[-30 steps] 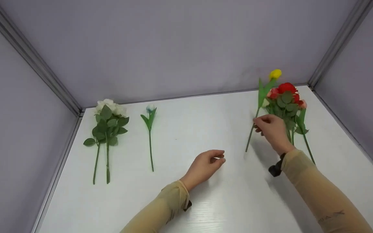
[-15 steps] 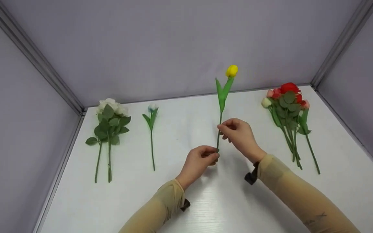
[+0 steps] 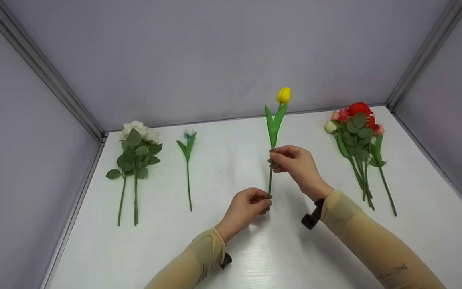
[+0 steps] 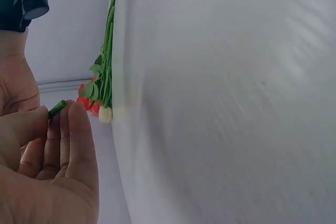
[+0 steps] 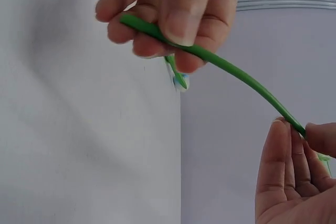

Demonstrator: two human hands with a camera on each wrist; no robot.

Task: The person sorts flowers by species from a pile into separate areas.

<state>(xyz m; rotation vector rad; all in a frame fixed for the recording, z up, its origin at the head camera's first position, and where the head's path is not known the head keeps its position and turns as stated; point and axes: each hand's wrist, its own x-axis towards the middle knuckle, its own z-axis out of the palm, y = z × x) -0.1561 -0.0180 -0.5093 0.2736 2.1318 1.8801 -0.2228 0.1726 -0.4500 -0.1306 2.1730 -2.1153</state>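
Two hands hold a yellow tulip (image 3: 273,134) over a white table (image 3: 223,224).
At far left, white flowers (image 3: 134,149) lie on the table, with their stems toward the person; next to them, well apart, lies a blue tulip (image 3: 189,147). Then comes the left hand (image 3: 245,208), which pinches the lower end of the yellow tulip's stem between thumb and fingers. The yellow tulip is nearly upright in the head view, its stem a little curved in the right wrist view. The right hand (image 3: 298,165) pinches this stem higher, just below the leaves. At far right lies a red bunch (image 3: 358,130).
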